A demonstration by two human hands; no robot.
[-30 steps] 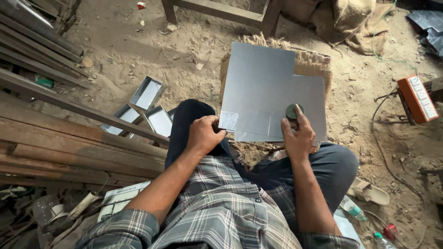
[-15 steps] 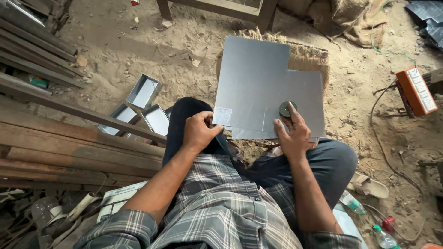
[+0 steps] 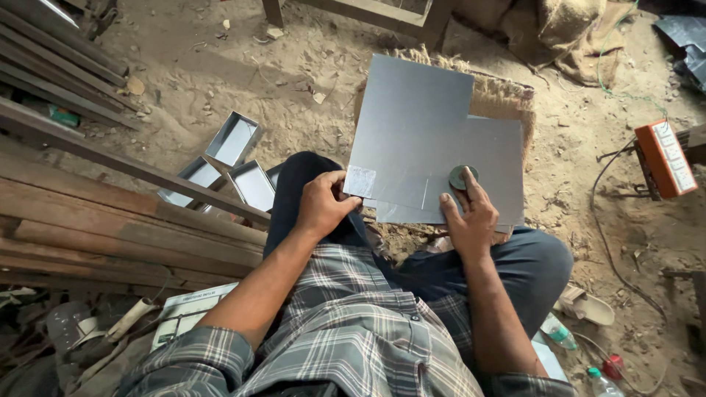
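We sit on the sandy floor [image 3: 220,66] with our knees drawn up, and a grey metal sheet [image 3: 419,132] lies in front of us on a piece of sacking [image 3: 504,92]. The sheet is L-shaped, with a square notch missing at its far right corner, and its near edge reaches our legs.

Our left hand [image 3: 323,206] grips the near left corner of the sheet, fingers curled together over the edge beside a small pale square patch [image 3: 360,181] that lies there. Our right hand [image 3: 467,220] rests on the near edge of the sheet further right, and its fingertips are pressed on a small round dark disc [image 3: 462,176] that sits flat on the metal. The fingers are on top of the disc rather than wrapped around it, so we cannot tell whether they truly clamp it.

To our left, three shallow metal trays [image 3: 234,140] lie on the floor close together, just beyond a stack of long wooden planks [image 3: 95,220] that runs along that side. At the right edge of the floor stands an orange box [image 3: 665,158] with a cable trailing from it. Near our right knee lie a sandal [image 3: 585,305] and two plastic bottles [image 3: 559,332]. At the far edge, the legs of a wooden frame [image 3: 353,11] stand in the sand.
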